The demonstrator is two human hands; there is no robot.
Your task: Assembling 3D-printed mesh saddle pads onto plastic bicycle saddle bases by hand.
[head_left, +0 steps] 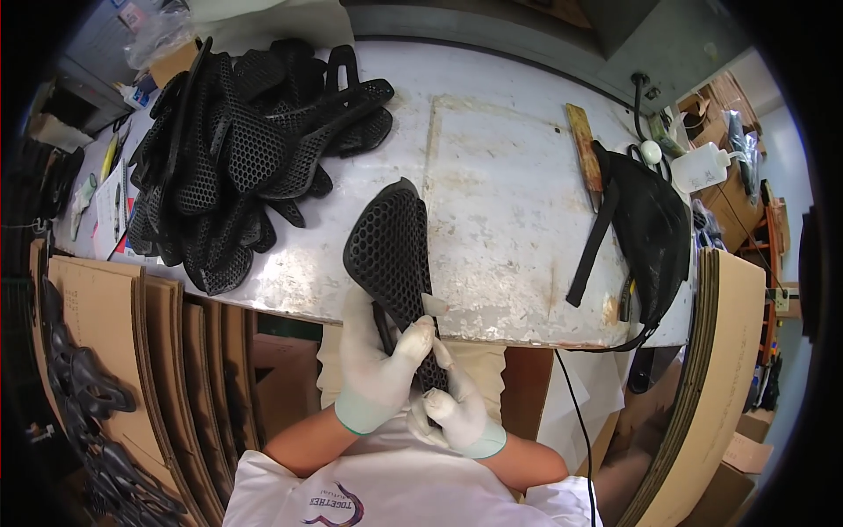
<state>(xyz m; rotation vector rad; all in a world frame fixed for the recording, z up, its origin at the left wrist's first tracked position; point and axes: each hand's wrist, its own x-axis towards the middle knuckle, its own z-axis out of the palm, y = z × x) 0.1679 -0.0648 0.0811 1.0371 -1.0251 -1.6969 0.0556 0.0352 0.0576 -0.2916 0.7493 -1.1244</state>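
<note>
Left hand (376,369) and right hand (457,413) (both white-gloved) clamped around narrow end of black honeycomb saddle pad (391,250); wide end resting on worn white workbench (509,202).

One honeycomb pad (392,250) held in two gloved hands, one heap of like pads (237,149) up-left of them, perhaps a dozen, one black bag (654,233) right.

Mesh pad (391,250) held over table (500,184) front edge, pad pile (237,149) behind-left, bag (650,228) right.
</note>
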